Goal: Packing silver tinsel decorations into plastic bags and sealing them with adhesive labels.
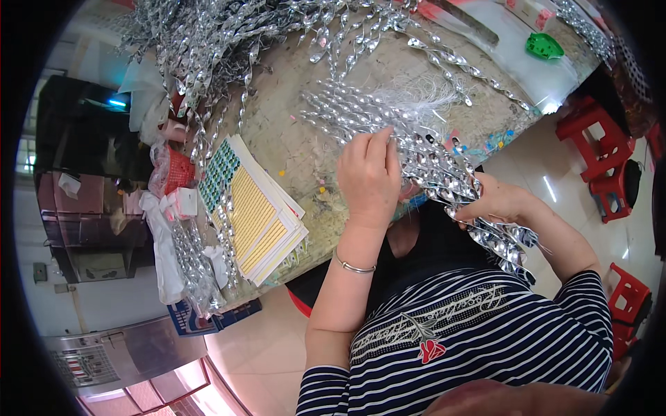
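Note:
A bundle of shiny silver twisted strips runs from the tabletop over its near edge toward my body. My right hand is wrapped round the bundle's near part, and the strip ends hang below it. Farther along, my left hand has its fingers bent and drawn together at the strips' left side, touching them. Its fingertips are partly hidden, so the exact hold is hard to see. Beyond the bundle the strips fan out on the table. Thin clear strands lie beside their far side.
A large heap of silver strips covers the far left. Printed sticker sheets are stacked near the left edge, beside a red basket and bagged strips. A green dish sits far right; red stools stand on the floor.

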Tool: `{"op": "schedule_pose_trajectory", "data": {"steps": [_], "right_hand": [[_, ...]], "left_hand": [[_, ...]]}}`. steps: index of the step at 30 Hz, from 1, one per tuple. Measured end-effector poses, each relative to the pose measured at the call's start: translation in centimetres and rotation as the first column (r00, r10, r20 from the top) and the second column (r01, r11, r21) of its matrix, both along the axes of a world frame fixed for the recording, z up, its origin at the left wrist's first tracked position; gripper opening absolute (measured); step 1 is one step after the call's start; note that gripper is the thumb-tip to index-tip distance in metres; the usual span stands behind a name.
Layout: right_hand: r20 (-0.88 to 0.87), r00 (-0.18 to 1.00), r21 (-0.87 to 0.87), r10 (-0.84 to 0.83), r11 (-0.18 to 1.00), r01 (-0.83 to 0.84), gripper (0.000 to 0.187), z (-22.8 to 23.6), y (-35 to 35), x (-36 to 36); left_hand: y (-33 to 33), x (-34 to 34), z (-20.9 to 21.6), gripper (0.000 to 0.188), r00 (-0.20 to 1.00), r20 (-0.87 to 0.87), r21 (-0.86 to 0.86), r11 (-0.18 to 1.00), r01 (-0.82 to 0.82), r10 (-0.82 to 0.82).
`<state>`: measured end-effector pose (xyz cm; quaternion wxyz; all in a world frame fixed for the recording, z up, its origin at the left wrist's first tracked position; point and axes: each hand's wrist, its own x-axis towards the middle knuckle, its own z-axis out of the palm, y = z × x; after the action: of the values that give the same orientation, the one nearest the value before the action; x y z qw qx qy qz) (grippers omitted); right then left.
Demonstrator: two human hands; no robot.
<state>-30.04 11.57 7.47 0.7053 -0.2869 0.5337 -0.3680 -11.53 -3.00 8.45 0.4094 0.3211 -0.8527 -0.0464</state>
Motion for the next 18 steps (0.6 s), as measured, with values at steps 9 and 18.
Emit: {"op": "schedule_pose_trajectory", "data": {"steps": [9, 18], "right_hand": [[-0.184, 0.981, -0.034, 0.058, 0.997, -0.066, 0.051, -1.5, -0.5, 0.0], [-0.215, 0.974, -0.095, 0.065, 0.992, -0.087, 0.053, -1.1, 0.4, 0.5]], "left_hand": [[-2.0, -1.8, 1.5, 0.004, 0.998, -0.065, 0.006, 1.000, -0.002, 0.002], [-2.4, -2.1, 1.8, 0.007, 0.985, -0.135, 0.132, 0.987, -0.091, 0.109]]}}
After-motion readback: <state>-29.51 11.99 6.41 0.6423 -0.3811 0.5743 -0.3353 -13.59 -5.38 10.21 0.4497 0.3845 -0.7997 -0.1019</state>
